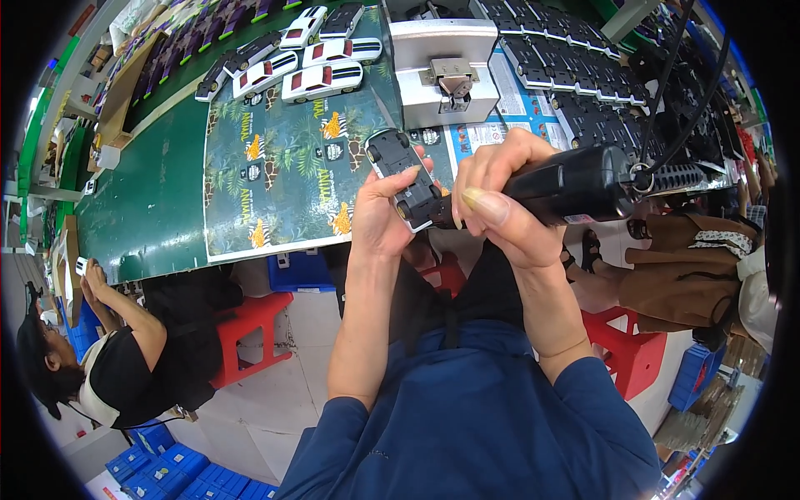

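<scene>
My left hand (385, 208) holds a white toy car (402, 179) with its black underside turned up, the thumb pressed on the chassis. Wrapped round a black electric screwdriver (575, 187), my right hand (512, 196) keeps the tool lying sideways. Its tip meets or nearly touches the lower end of the car; my fingers hide the exact contact. Beyond the left hand, several white toy cars with dark stripes (323, 81) stand on a printed sheet (283, 167), and a few others beside them lie underside up.
A silver metal fixture (446, 62) stands at the table's far middle. Rows of upturned toy cars (575, 71) fill the right side. The green table (150, 221) extends left, where a co-worker (125, 350) sits holding a small white thing. Red stools (254, 337) and blue crates (179, 467) are below.
</scene>
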The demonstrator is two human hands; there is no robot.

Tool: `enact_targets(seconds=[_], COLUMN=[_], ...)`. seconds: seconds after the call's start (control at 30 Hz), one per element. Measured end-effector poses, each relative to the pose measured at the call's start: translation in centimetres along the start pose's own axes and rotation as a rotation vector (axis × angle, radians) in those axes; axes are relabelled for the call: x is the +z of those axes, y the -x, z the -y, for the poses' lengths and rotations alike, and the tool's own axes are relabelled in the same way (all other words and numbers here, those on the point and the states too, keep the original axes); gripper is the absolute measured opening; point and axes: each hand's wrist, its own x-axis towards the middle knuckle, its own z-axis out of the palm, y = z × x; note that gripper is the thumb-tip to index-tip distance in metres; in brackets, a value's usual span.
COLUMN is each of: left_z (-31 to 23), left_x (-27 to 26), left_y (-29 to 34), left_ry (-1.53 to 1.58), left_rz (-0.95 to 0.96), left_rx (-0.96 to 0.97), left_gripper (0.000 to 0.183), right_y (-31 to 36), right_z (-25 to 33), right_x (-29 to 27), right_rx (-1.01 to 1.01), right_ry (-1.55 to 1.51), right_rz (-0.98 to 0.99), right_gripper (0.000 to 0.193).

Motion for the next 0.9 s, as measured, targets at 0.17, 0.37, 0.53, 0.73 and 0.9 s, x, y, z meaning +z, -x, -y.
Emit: enact_targets(seconds=[0.17,0.37,0.53,0.73,0.9], left_z=[0.0,-0.3,-1.6,-8.1,-17.9], left_x=[0.1,-0.2,1.8,0.0,-5.1], left_y=[-0.1,-0.1,1.1,-0.8,0.2], left_ry=[0.004,0.012,-0.156,-1.955,-2.594], left_rz=[0.022,0.039,0.043,0.219,0.334], left_rx=[-0.011,-0.015,0.036,1.079,0.910], left_gripper=[0.034,0.027,0.037,0.076,0.088], right_y=[0.2,0.1,0.0,0.4,1.5], right_z=[0.3,0.2,1.7,3.1,2.7], right_x=[0.3,0.5,0.3,-3.6,-5.9], right_rx=[-0.009,-0.050,-0.121,-0.194,-0.162], right_ry=[-0.122,-0.095,-0.109,-0.060,-0.129], right_rz=[-0.011,0.040,0.081,0.041,-0.032], right_gripper=[0.020,0.019,0.015,0.014,0.015])
